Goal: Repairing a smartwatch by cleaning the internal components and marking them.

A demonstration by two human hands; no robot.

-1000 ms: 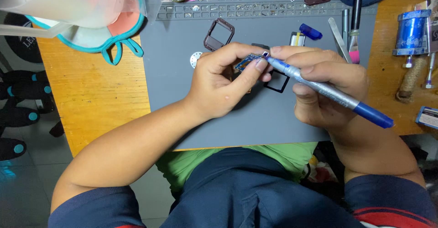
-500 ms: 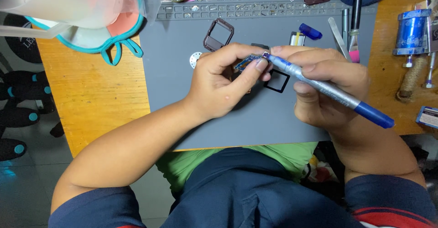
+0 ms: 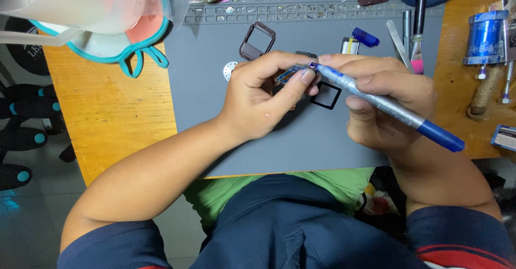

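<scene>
Here, at the upper left of the frame, a translucent plastic bag (image 3: 80, 2) lies over a teal-edged pad (image 3: 121, 48) on the wooden bench (image 3: 123, 124). Further right, on the grey work mat (image 3: 215, 102), sit a small white disc (image 3: 230, 70) and a dark rectangular frame (image 3: 257, 41).

At centre, the left hand (image 3: 258, 99) is closed around a small blue part (image 3: 293, 74), pinching it between thumb and fingertips and lifting it just above the mat. A black square ring (image 3: 326, 95) lies on the mat just beside it.

The right hand (image 3: 389, 105) is curled shut around a blue-and-silver pen tool (image 3: 376, 99), its tip touching the small blue part. At the far right stands a blue cylinder tool (image 3: 485, 36).

By my judgement, the step in hand is fine work on the part with the tool's tip; the next move calls for a steady pinch and light, exact pressure, since the part is tiny and could slip.

Against the earlier frames almost nothing differs: both hands keep the same grip and place, and the tool's tip stays on the part.
</scene>
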